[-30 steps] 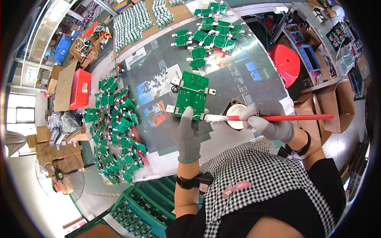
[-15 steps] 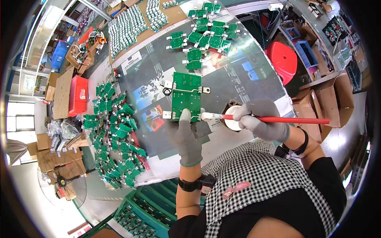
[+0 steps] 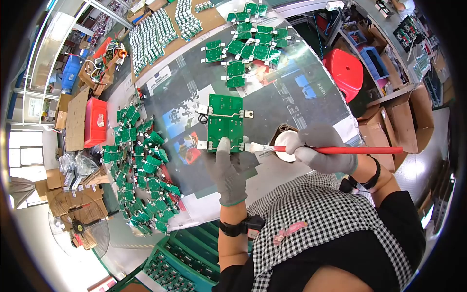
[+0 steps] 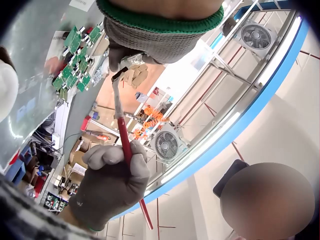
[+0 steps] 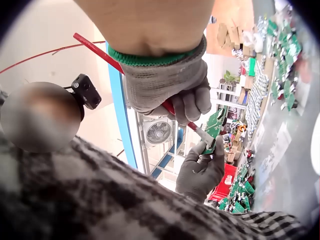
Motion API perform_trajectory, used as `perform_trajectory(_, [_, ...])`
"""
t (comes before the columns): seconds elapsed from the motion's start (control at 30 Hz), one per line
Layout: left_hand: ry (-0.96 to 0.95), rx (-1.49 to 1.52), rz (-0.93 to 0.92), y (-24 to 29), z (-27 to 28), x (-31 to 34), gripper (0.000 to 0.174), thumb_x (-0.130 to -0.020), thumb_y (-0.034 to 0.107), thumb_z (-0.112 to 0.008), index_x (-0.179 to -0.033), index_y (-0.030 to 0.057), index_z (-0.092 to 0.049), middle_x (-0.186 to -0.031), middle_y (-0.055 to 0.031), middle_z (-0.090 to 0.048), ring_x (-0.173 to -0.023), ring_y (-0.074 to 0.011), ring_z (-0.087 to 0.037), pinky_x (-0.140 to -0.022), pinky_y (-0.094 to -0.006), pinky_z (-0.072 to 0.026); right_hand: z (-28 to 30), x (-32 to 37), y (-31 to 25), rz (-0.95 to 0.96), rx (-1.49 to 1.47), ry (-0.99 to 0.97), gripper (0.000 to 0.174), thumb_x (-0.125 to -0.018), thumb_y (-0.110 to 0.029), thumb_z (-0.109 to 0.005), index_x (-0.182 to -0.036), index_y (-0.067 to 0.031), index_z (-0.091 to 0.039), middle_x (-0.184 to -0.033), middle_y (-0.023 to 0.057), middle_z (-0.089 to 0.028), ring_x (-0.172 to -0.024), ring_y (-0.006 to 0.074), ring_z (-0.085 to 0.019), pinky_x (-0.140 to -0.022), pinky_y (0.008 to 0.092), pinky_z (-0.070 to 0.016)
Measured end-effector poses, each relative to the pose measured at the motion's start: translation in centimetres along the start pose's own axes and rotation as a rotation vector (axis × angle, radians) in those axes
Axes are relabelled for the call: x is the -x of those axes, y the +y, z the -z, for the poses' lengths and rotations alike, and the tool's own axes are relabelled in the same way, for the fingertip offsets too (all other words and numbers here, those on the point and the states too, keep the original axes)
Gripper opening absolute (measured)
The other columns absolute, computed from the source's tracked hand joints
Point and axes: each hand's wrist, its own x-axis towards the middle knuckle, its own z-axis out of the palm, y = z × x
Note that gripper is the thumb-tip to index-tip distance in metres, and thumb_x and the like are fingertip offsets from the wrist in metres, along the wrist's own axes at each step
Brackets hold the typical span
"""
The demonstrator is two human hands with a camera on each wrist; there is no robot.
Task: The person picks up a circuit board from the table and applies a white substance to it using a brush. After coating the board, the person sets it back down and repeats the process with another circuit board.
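Gloved in grey, my left hand [image 3: 228,173] holds a green circuit board [image 3: 225,121] by its near edge, thumb on top. White metal tabs stick out from the board's sides, and a small black loop hangs at its upper left tab. My right hand [image 3: 325,148] grips a red-handled brush [image 3: 360,150] between thumb and fingers. The brush's whitish bristles [image 3: 259,147] are right at the board's lower right tab. Under the brush, beside the right hand, is a round white lid or dish [image 3: 287,146] on a brown base. In the right wrist view the bristles [image 5: 204,135] overlap the board's edge.
Many green boards [image 3: 141,165] lie heaped along the table's left side. More boards [image 3: 250,46] lie at the back, near rows of small parts [image 3: 154,39] on cardboard. A red stool [image 3: 343,74] stands beyond the right edge, and green crates [image 3: 182,253] sit below the front edge.
The held board and both hands have shifted slightly left and down in the head view. Bristles stay at the lower right tab, and both grips look the same.
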Motion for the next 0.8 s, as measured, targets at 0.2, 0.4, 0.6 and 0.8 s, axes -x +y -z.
perform_trajectory(0.2, [-0.015, 0.029, 0.058, 0.2, 0.7, 0.5, 0.034, -0.092, 0.009, -0.052, -0.124, 0.0063, -0.043, -0.111, -0.0108, -0.060, -0.087, -0.0241, -0.065, -0.073, -0.0362, -0.0551, 2.3, 0.2, -1.3, -0.069, 0.072, 0.169, 0.016, -0.087, -0.009, -0.053, -0.093, 0.0015, -0.064, -0.077, 0.0063, -0.063, -0.067, 0.0106, -0.057, -0.062, 0.0268, -0.0459])
perform_trajectory(0.4, [-0.071, 0.004, 0.113, 0.6, 0.4, 1.0, 0.038, -0.090, 0.009, -0.051, -0.127, 0.0063, -0.040, -0.111, -0.0117, -0.060, -0.089, -0.0243, -0.065, -0.073, -0.0347, -0.0545, 1.8, -0.6, 0.8, -0.024, 0.008, 0.179, 0.014, -0.085, -0.007, -0.054, -0.089, 0.0023, -0.064, -0.073, 0.0066, -0.060, -0.063, 0.0105, -0.053, -0.058, 0.0267, -0.0430])
perform_trajectory(0.6, [-0.075, 0.015, 0.118, -0.1, 0.9, 0.7, 0.039, -0.091, 0.009, -0.051, -0.128, 0.0058, -0.040, -0.114, -0.0122, -0.059, -0.090, -0.0240, -0.065, -0.073, -0.0351, -0.0550, 2.7, -0.2, 0.1, -0.026, 0.060, 0.127, 0.013, -0.086, -0.007, -0.055, -0.088, 0.0026, -0.064, -0.073, 0.0078, -0.061, -0.064, 0.0114, -0.055, -0.060, 0.0281, -0.0441])
perform_trajectory(0.8, [-0.016, 0.030, 0.100, 0.3, -1.0, 0.6, 0.033, -0.088, 0.006, -0.050, -0.120, -0.0037, -0.048, -0.105, -0.0156, -0.062, -0.084, -0.0239, -0.066, -0.071, -0.0321, -0.0554, 2.3, -0.3, 0.8, -0.027, 0.088, 0.151, 0.015, -0.088, -0.010, -0.053, -0.088, 0.0014, -0.063, -0.075, 0.0086, -0.062, -0.067, 0.0123, -0.056, -0.062, 0.0286, -0.0452])
